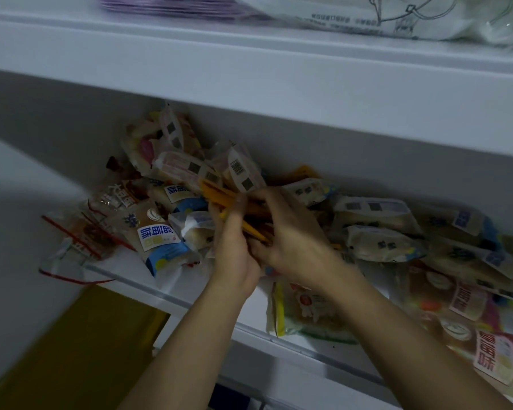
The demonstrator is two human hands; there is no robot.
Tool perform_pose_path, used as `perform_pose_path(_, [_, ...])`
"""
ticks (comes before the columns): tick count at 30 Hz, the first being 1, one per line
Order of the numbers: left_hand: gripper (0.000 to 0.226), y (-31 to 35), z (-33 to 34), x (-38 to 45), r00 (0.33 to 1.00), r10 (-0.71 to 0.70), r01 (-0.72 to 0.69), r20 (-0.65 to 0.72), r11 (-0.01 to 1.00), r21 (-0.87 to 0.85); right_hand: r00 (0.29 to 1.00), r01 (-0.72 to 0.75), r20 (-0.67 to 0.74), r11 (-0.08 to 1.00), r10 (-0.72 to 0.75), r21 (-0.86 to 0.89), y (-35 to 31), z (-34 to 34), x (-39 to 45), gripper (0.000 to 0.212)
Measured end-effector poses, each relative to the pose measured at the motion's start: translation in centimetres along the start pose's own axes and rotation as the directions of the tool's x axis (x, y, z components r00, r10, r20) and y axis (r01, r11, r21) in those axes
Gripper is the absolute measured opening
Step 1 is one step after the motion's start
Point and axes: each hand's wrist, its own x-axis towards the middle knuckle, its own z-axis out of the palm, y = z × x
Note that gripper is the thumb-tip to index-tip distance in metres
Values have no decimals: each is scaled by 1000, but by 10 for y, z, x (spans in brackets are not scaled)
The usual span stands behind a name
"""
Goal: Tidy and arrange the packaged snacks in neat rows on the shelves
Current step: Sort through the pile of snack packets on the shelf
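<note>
On the middle shelf (190, 300), left hand (234, 247) and right hand (290, 232) together grip several orange packets (219, 193).

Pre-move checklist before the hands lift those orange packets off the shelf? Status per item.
1. Left hand grips the orange packets: ok.
2. Right hand on the same bundle: ok, exact grip cannot tell, blurred.
3. Snacks in neat rows: not ok, the pile is jumbled.
4. Packets clear of shelf edge: not ok, the clear bag with red trim overhangs on the left.
5. Free shelf space for a row: cannot tell.
</note>
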Motion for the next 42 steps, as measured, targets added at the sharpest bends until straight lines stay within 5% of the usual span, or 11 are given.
perform_pose_path(3, [36,18,2,4,993,-78,69,-86,993,-98,999,-45,-2,962,48,271,4,-5,-7,46])
perform_pose_path(8, [31,26,5,4,995,-93,87,-44,989,-121,985,101,-151,984,-79,144,11,9,-10,30])
perform_pose_path(12, [39,33,-2,3,996,-89,91,20,986,-139,968,186,-187,977,-165,105,13,14,-4,59])
perform_pose_path(16, [33,38,-8,1,994,-103,107,38,986,-127,983,178,-69,978,-171,112,7,16,14,76])
perform_pose_path(20, [49,63,-32,17,999,-35,34,-5,990,-140,999,-34,-20,886,48,463,13,14,39,28])
perform_pose_path(22, [56,76,-47,27,1000,21,-22,-4,986,-166,992,-94,-24,859,123,503,28,25,59,15])
perform_pose_path(26, [51,86,-61,35,999,1,-8,-51,991,-130,902,-239,397,963,171,127,60,64,90,36])
perform_pose_path(29, [50,81,-69,39,990,-43,30,-136,995,-91,879,-52,445,962,172,-269,68,83,102,62])
perform_pose_path(35, [35,78,-73,47,982,-116,113,-146,993,-29,883,22,415,864,219,-503,74,109,110,102])
perform_pose_path(38, [39,77,-76,49,978,-154,157,-143,988,10,895,4,378,843,237,-538,73,112,113,90])
perform_pose_path(42, [22,76,-79,52,971,-178,175,-162,984,-33,956,-60,242,918,165,-391,74,109,113,37])
